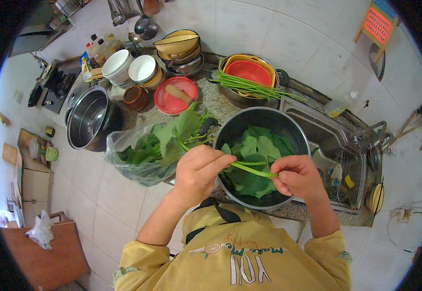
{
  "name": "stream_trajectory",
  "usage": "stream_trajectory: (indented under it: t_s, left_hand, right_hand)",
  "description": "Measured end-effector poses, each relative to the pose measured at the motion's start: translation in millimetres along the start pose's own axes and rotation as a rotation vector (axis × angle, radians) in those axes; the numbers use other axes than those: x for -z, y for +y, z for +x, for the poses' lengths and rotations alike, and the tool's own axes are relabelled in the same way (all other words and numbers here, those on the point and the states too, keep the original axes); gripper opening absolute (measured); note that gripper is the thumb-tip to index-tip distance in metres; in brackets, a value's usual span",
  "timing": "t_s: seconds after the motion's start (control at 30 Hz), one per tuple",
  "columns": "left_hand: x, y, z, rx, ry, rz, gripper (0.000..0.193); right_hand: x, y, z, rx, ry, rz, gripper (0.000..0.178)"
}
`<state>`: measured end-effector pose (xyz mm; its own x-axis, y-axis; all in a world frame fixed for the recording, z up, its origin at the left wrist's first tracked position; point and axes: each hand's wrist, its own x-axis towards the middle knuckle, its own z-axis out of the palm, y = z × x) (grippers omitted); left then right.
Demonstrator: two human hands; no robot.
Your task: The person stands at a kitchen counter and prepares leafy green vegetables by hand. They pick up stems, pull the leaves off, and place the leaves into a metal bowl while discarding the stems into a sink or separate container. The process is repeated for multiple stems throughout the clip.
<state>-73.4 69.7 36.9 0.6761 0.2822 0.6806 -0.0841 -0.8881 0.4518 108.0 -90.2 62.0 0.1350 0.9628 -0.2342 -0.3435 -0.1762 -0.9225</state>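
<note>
A green leafy stem (252, 170) stretches between my two hands over a dark round pot (306, 135). My left hand (197, 169) pinches its left part, and broad leaves (185, 127) stick up just beyond that hand. The thumb and fingers of my right hand (296, 177) are closed on the stem's other end. Loose green leaves (264, 148) lie inside the pot under the stem. Left of my left hand, a clear plastic bag (115, 145) bulges with more leafy greens.
Several bare green stems (249, 87) lie across a yellow colander and red basin (249, 72) at the back. A metal sink (313, 116) is to the right. A red plate (165, 99), white bowls (143, 69) and a large black pot (92, 119) stand to the left.
</note>
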Motion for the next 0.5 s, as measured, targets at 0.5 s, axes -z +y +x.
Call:
stream_trajectory:
  t_s: [0.5]
  left_hand:
    - [-16.8,13.0,-2.1,0.125,-0.079,-0.123,0.025]
  right_hand:
    - [28.7,27.6,-17.9,0.517,0.058,1.18,0.011]
